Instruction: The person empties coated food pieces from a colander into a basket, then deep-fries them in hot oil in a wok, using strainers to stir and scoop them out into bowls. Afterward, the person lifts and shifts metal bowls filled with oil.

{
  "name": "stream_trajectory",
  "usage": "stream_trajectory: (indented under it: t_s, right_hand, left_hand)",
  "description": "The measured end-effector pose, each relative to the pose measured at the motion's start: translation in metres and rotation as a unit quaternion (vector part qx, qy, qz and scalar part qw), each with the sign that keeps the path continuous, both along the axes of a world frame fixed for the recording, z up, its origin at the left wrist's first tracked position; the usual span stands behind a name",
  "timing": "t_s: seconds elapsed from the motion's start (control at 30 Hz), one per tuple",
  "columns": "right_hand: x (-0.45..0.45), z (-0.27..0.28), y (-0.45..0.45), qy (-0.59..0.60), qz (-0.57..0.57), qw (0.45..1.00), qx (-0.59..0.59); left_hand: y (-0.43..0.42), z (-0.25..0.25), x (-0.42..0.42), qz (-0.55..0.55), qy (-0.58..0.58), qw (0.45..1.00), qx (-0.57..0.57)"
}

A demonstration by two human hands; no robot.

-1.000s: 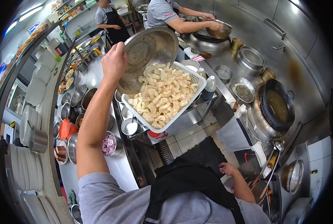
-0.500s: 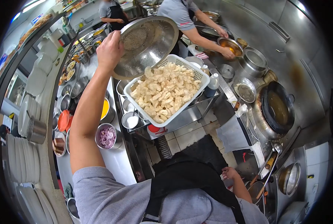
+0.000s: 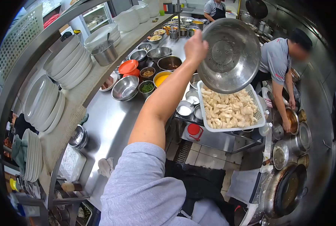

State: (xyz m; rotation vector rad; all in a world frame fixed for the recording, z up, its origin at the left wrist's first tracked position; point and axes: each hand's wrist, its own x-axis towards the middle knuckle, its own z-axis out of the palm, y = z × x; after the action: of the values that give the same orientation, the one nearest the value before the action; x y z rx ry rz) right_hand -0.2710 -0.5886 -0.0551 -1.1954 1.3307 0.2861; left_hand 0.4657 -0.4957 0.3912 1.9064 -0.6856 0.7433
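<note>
The left hand (image 3: 196, 47) grips 1 metal bowl (image 3: 230, 56) by its rim, tilted above 1 white basket (image 3: 235, 129) of pale food pieces (image 3: 230, 111). The right hand's state cannot be told.

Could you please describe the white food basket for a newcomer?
Beside the long steel counter, the left hand holds a steel bowl. Below it in view is the white basket, set apart from the small round bowls by its straight sides and pale heap.

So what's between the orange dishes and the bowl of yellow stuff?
A small metal bowl of brown bits sits between them, in the head view.
</note>
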Motion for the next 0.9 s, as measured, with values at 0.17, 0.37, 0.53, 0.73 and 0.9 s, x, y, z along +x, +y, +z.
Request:
stream_trajectory:
  t_s: [0.17, 0.37, 0.53, 0.73, 0.9]
  right_hand:
    - [-0.019, 0.004, -0.016, -0.002, -0.007, 1.0, 0.005]
    - [-0.051, -0.011, -0.021, -0.015, 0.002, 0.999, 0.041]
    - [-0.054, -0.013, -0.028, -0.043, 0.068, 0.992, 0.093]
    - [0.128, 0.105, -0.069, -0.218, 0.316, 0.917, -0.106]
    - [0.231, 0.171, -0.03, -0.238, 0.389, 0.865, -0.208]
  left_hand:
    - [0.047, -0.099, 0.008, 0.11, 0.206, 0.959, -0.161]
    - [0.135, -0.227, -0.024, 0.149, 0.363, 0.884, -0.254]
    - [0.212, -0.246, -0.065, 0.074, 0.385, 0.844, -0.365]
    - [0.256, -0.238, -0.094, 0.121, 0.362, 0.845, -0.375]
    - [0.323, -0.255, -0.119, 0.17, 0.361, 0.818, -0.414]
